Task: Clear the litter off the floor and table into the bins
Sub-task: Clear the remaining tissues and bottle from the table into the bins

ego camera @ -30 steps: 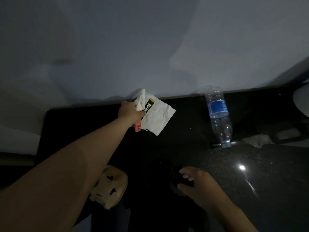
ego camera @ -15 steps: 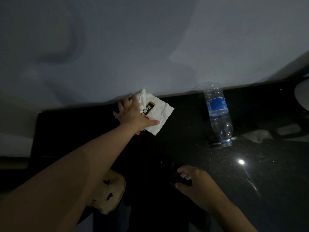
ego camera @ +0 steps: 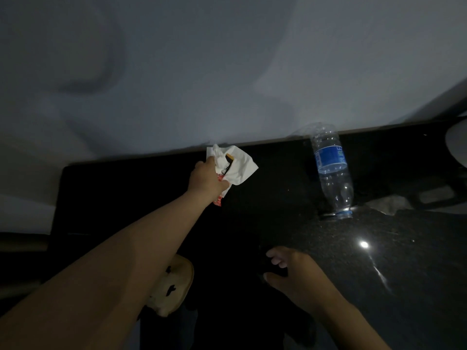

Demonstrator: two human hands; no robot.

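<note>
Two near things are hard to read. The right grip [ego camera: 290, 276] curls its fingers over a black shape on the dark worktop [ego camera: 417, 274], and I cannot tell whether it holds it. A beige object [ego camera: 174, 286] is half hidden under the left forearm. Farther out, by the worktop's back edge, the left grip [ego camera: 207, 180] is clamped on a white tissue [ego camera: 240, 168] and a red-and-black wrapper [ego camera: 227, 165]. To their right lies a clear bottle [ego camera: 331, 173]. A pale round thing [ego camera: 458, 145] is cut off at the frame's edge.

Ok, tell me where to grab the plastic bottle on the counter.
Grip the plastic bottle around its blue label, coming from above with the right hand. It seems to lie on its side, cap toward you, so the round middle is exposed.
</note>
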